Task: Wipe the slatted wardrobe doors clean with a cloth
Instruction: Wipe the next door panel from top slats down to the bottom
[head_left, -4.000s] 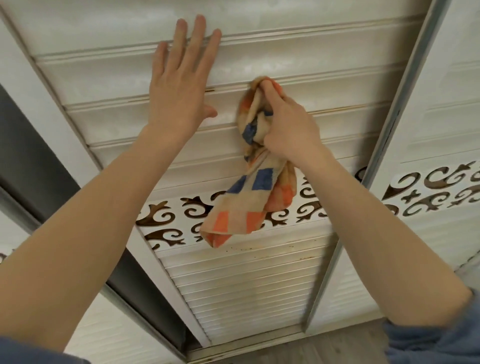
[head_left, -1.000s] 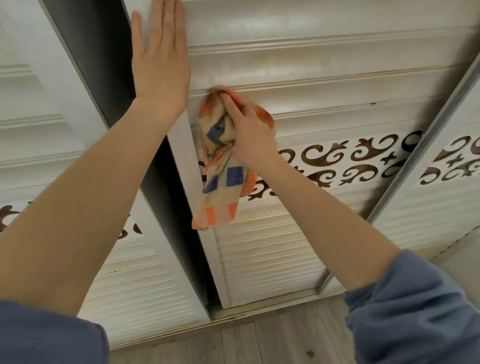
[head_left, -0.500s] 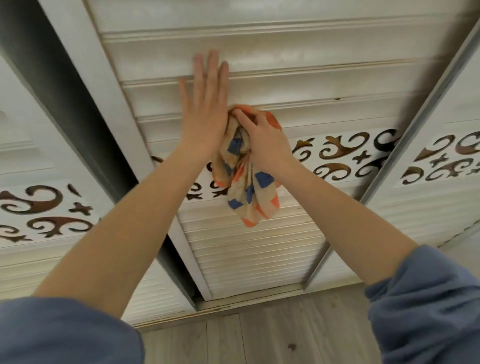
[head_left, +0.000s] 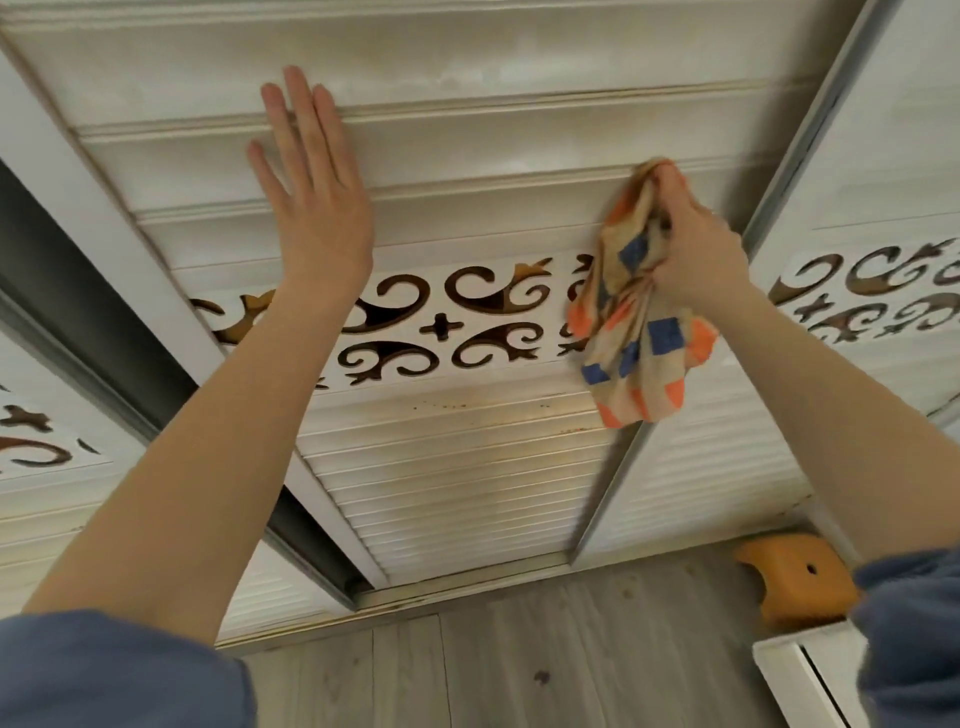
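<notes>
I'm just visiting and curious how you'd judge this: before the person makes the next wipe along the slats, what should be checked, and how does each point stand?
1. Checked orange-and-blue cloth gripped by right hand: ok.
2. Cloth's bunched top touching the wide white slat: ok.
3. Left hand flat on the door, steadying it: ok.
4. Path leftward along the slat free up to the left hand: ok.
5. Brown specks on the narrow lower slats not wiped off: not ok.
6. Cloth damp enough: cannot tell.

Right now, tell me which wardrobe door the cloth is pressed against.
The middle door, the one the left hand lies flat on. The right hand presses the checked cloth on a wide slat near its right edge.
</notes>
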